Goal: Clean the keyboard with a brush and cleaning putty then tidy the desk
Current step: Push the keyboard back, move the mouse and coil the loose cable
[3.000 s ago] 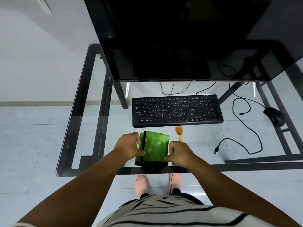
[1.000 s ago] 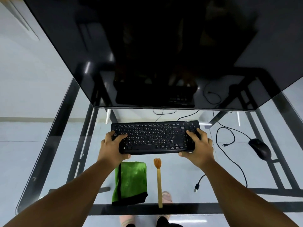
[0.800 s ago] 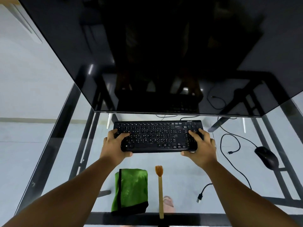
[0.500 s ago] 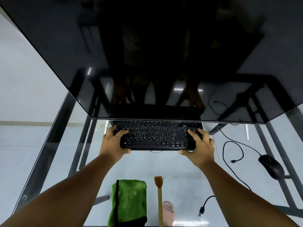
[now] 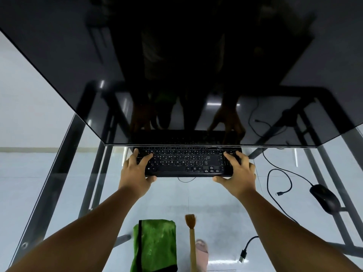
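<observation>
A black keyboard (image 5: 186,161) lies on the glass desk (image 5: 59,146), its far edge tucked under the big dark monitor (image 5: 176,65). My left hand (image 5: 137,171) grips the keyboard's left end, fingers on the keys and thumb under the front edge. My right hand (image 5: 237,171) grips its right end the same way. Nearer to me lie a green pouch with a black strip (image 5: 155,246) and a wooden brush (image 5: 191,240), bristles pointing away from me.
A black mouse (image 5: 326,197) sits at the right, its cable (image 5: 275,179) looping across the glass. A loose USB plug (image 5: 243,254) lies near the front right. Black frame bars and a foot in a pink slipper (image 5: 202,252) show through the glass.
Both hands left the green pouch, took the keyboard by its ends and pushed it away from me until its far edge went under the monitor. The view tilted forward.
</observation>
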